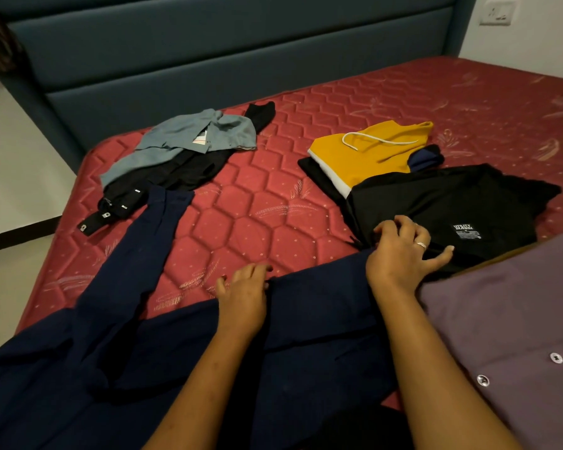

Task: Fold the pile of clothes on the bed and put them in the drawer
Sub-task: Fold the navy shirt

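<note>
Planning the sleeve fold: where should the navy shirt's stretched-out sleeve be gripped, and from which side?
Probably the cuff, pinched from above by the left hand, coming in over the bare mattress right of it. The sleeve lies flat and straight, running diagonally away from the navy shirt, so the cuff is its free end. Black clothes lie against the cuff's left and far sides.

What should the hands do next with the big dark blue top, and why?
Probably fold the long sleeve in over the body. The navy top lies spread across the near edge of the mattress, with the left hand and right hand at its upper edge, but the sleeve sticks far out to the left, so the shape is not neat yet.
</note>
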`<control>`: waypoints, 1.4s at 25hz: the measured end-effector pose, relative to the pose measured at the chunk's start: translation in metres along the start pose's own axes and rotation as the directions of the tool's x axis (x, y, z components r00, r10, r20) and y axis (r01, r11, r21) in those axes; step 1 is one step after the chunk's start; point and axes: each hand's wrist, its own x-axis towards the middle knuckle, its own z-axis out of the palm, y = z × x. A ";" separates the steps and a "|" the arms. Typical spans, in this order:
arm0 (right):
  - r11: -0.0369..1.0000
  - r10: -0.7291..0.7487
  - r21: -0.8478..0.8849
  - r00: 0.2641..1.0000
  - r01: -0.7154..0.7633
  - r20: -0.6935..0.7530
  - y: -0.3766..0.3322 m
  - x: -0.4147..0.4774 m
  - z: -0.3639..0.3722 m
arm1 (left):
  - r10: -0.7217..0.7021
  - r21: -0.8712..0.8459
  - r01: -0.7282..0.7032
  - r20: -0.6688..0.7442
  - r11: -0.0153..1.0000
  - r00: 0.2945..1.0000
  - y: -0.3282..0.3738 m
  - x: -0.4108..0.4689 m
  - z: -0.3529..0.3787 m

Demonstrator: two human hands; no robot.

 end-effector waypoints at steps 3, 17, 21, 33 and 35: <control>0.888 -0.388 0.241 0.919 0.391 -0.063 -0.012 -0.020 0.010 | 0.105 0.004 -0.105 -0.103 0.994 0.989 0.036 -0.023 0.011; 0.862 -0.370 -0.213 0.857 0.461 0.359 0.044 -0.031 0.050 | -0.011 -0.038 0.018 0.187 0.999 0.982 0.042 -0.042 0.028; 0.879 -0.243 -0.295 0.885 0.374 0.398 0.041 -0.033 0.036 | -0.159 0.008 0.163 0.262 0.987 0.952 -0.009 -0.066 0.001; 0.647 -0.731 0.495 0.288 0.579 0.619 -0.180 -0.195 0.048 | -0.487 -0.266 0.436 -0.166 0.859 0.858 -0.162 -0.122 -0.105; 0.689 -0.724 0.673 0.288 0.269 0.627 -0.197 -0.209 0.061 | -0.531 -0.380 0.456 -0.119 0.805 0.839 -0.185 -0.131 -0.095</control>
